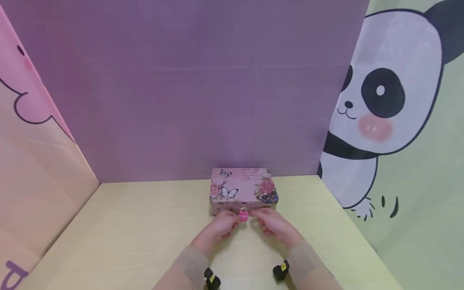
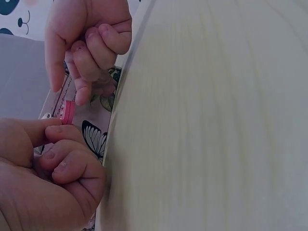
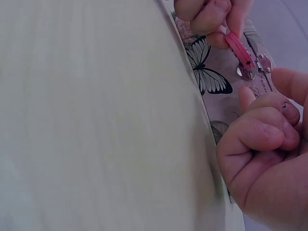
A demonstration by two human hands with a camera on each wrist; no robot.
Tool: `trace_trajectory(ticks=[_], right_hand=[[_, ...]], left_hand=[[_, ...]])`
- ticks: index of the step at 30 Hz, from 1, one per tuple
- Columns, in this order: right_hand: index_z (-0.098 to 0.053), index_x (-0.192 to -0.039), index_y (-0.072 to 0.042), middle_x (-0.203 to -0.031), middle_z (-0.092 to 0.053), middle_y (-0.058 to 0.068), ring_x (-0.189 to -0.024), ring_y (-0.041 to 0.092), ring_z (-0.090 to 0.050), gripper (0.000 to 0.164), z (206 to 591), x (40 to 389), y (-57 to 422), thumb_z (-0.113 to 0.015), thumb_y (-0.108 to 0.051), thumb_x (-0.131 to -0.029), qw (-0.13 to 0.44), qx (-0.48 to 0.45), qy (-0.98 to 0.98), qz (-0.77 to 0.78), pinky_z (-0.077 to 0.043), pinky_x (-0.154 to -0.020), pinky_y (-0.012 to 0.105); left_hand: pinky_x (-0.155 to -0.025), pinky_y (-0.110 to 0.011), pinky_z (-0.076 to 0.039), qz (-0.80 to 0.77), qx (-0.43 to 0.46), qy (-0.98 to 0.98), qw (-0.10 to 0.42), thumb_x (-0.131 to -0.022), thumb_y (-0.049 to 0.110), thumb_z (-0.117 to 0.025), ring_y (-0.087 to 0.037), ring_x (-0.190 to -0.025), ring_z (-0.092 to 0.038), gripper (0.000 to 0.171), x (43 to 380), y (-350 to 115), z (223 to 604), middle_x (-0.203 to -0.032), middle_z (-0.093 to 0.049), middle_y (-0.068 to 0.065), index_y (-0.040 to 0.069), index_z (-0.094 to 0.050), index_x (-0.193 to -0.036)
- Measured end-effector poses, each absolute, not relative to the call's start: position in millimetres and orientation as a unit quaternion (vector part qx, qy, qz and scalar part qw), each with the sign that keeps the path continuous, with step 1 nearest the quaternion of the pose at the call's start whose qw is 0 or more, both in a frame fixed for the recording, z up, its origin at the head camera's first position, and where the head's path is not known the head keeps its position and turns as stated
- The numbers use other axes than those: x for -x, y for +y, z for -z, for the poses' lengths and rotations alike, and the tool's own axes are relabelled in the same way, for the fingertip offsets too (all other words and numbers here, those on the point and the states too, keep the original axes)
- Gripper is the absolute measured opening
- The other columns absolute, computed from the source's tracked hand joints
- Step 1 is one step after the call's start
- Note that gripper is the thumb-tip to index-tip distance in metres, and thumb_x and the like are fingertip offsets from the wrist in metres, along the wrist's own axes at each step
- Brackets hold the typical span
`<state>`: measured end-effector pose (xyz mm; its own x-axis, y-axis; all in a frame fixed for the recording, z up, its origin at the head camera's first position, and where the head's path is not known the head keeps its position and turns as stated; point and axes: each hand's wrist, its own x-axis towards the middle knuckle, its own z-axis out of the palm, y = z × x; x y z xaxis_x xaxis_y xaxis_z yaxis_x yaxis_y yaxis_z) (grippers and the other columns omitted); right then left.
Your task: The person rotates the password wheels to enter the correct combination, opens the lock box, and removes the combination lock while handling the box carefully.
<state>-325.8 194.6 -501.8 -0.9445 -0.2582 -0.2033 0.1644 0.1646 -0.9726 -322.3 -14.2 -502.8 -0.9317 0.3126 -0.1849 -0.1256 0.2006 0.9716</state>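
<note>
A pink padlock (image 1: pixel 243 215) with white marks on its face hangs at the front clasp (image 3: pixel 264 63) of a pink tin box (image 1: pixel 242 183) printed with butterflies and roses. My left hand (image 1: pixel 225 222) pinches the padlock's body between thumb and index finger, the other fingers curled. Just to its right is my right hand (image 1: pixel 273 222). In the right wrist view its thumb and index finger stand apart beside the metal shackle (image 3: pixel 247 73), and nothing is between them. The other fingers of that hand (image 3: pixel 269 144) are curled in. The box lid is down.
The box stands at the back of a pale wood table (image 1: pixel 145 233), against a purple backdrop (image 1: pixel 203 88). Side panels carry a panda print (image 1: pixel 398 133) on the right and a pink figure (image 1: pixel 32 104) on the left. Small black devices (image 1: pixel 280 270) sit at both wrists.
</note>
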Motion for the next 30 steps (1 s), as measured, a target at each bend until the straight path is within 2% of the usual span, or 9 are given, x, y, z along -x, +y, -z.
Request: trace_trajectory(ticks=[5,9,17,25,30], right_hand=[[-0.056,-0.093,-0.002,-0.061,-0.036,-0.005,-0.049,0.008,-0.028,0.025,499,325,197,-0.062,-0.025,-0.101,0.164,0.035,0.747,0.643,-0.025,-0.045,0.022],[-0.048,-0.081,-0.01,-0.061,-0.036,-0.004,-0.049,0.009,-0.028,0.027,497,324,196,-0.061,-0.023,-0.101,0.163,0.041,0.751,0.639,-0.025,-0.046,0.022],[-0.05,-0.083,-0.01,-0.062,-0.036,-0.004,-0.049,0.009,-0.029,0.025,497,323,191,-0.062,-0.023,-0.101,0.158,0.036,0.75,0.642,-0.026,-0.046,0.022],[-0.045,-0.074,-0.013,-0.06,-0.035,-0.005,-0.047,0.008,-0.028,0.031,503,324,186,-0.056,-0.018,-0.103,0.168,0.047,0.746,0.642,-0.026,-0.044,0.022],[-0.052,-0.079,-0.008,-0.06,-0.036,-0.005,-0.047,0.007,-0.028,0.024,505,324,183,-0.057,-0.016,-0.101,0.176,0.054,0.731,0.657,-0.025,-0.044,0.022]], left_hand=[[-0.042,-0.022,-0.023,-0.632,-0.066,0.753,0.171,-0.1,0.015,-0.057,-0.007,-0.043,-0.027,0.035,323,-15,503,-0.053,-0.039,0.005,0.011,-0.049,-0.066],[-0.041,-0.022,-0.023,-0.632,-0.069,0.752,0.171,-0.099,0.015,-0.057,-0.007,-0.042,-0.027,0.036,323,-15,502,-0.053,-0.039,0.005,0.011,-0.049,-0.065],[-0.041,-0.023,-0.023,-0.629,-0.072,0.755,0.173,-0.1,0.016,-0.057,-0.007,-0.042,-0.027,0.036,321,-14,501,-0.053,-0.038,0.006,0.01,-0.049,-0.065],[-0.041,-0.023,-0.023,-0.624,-0.072,0.757,0.178,-0.103,0.018,-0.056,-0.008,-0.042,-0.028,0.039,321,-14,501,-0.054,-0.038,0.005,0.009,-0.049,-0.065],[-0.041,-0.023,-0.021,-0.633,-0.074,0.749,0.18,-0.102,0.016,-0.055,-0.007,-0.043,-0.027,0.038,320,-13,501,-0.054,-0.038,0.006,0.011,-0.048,-0.065]])
